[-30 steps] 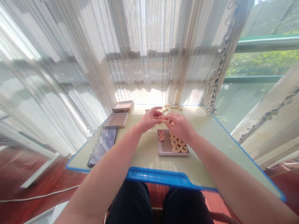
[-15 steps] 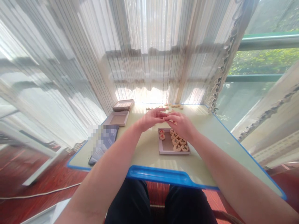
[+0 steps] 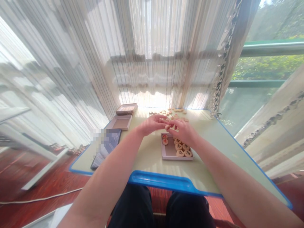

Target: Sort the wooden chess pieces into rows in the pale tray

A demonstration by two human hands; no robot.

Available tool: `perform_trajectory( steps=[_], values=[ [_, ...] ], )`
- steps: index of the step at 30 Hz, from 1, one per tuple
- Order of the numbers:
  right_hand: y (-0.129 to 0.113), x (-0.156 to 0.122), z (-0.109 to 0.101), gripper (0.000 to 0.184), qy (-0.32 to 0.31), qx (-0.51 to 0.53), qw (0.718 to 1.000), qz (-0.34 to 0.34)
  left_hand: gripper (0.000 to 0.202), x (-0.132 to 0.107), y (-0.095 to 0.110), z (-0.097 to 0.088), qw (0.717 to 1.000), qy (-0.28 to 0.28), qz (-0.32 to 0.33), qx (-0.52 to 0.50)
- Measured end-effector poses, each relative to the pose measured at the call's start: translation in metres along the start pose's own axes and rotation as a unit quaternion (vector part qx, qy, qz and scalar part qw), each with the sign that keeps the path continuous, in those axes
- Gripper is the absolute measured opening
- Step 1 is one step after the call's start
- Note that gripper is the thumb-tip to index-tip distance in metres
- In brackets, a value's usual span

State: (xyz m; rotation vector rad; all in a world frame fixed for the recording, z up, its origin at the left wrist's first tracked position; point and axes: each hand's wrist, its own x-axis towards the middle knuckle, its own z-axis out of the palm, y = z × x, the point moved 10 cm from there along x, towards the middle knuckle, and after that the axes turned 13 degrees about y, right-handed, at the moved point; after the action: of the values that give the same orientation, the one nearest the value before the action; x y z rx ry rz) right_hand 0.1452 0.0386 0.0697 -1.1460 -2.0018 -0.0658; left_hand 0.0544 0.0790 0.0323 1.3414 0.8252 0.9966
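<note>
My right hand (image 3: 182, 129) is above the far side of a shallow box (image 3: 170, 152), its fingers pinched on a round wooden xiangqi piece (image 3: 167, 127). Close beside it on the left, my left hand (image 3: 154, 124) has its fingers stretched out towards the right fingertips, with nothing visible held in it. Inside the box, two red-marked pieces (image 3: 165, 142) lie along the left wall, and several black-marked pieces (image 3: 180, 153) fill the right side. My right hand hides part of the box's far right corner.
Loose xiangqi pieces (image 3: 180, 110) are scattered at the table's far edge, beyond my hands. On the left are an open box lid (image 3: 120, 122), another shallow box (image 3: 126, 109) and a dark tablet (image 3: 108, 147). A blue tray edge (image 3: 161, 181) runs along the table's front.
My fingertips, which met above the box, have parted slightly. A piece now shows in my right hand's pinch, and the view has tilted a little. The pieces visible in the box look unchanged.
</note>
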Motion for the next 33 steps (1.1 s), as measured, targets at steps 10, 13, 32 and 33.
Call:
perform_trajectory(
  steps=[10, 13, 32, 33],
  values=[
    [0.006, 0.003, -0.015, 0.031, 0.037, 0.067, 0.994, 0.079, 0.031, -0.006, 0.006, -0.006, 0.998, 0.022, -0.035, 0.055],
    [0.014, 0.002, -0.016, 0.034, 0.039, 0.075, 0.991, 0.108, 0.03, -0.008, 0.006, -0.001, 0.996, -0.01, -0.039, 0.081],
    [-0.001, 0.001, -0.007, 0.025, 0.037, -0.032, 0.999, -0.001, 0.029, -0.007, 0.002, -0.011, 0.99, 0.019, -0.05, 0.13],
    [0.0, 0.0, -0.007, 0.024, 0.035, -0.034, 0.999, 0.001, 0.029, -0.008, 0.001, -0.011, 0.989, 0.018, -0.054, 0.133]
  ],
)
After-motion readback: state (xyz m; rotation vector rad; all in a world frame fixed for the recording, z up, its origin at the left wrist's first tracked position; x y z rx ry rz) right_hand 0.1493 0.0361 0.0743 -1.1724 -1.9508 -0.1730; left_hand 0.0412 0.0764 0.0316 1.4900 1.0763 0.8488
